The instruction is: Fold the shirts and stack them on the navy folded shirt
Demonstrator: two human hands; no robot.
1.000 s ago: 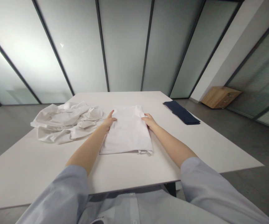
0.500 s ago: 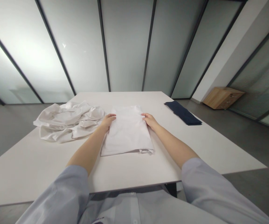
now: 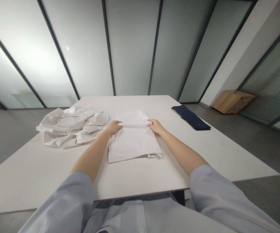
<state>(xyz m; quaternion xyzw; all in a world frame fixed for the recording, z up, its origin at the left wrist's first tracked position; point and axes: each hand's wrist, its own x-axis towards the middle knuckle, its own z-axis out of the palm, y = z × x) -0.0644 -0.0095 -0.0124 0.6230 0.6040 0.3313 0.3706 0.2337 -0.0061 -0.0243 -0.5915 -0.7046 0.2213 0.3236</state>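
A folded white cloth garment (image 3: 135, 142) lies on the table in front of me; its exact kind does not show. My left hand (image 3: 115, 127) pinches its left edge, thumb and fingers closed on the fabric. On the opposite edge, my right hand (image 3: 156, 126) grips the cloth the same way. Between the two hands a raised crease runs across the fabric. The near edge lies on the table, with a small loose fold at its right corner.
A crumpled heap of white cloth (image 3: 74, 127) sits to the left on the white table (image 3: 203, 155). Folded dark navy fabric (image 3: 190, 118) lies at the right edge. Beyond stand frosted glass panels (image 3: 132, 48) and, on the floor at right, a wooden cabinet (image 3: 232, 101).
Both hands have closed on the garment's side edges and drawn up a crosswise ridge. The cloth has shifted slightly to the right.
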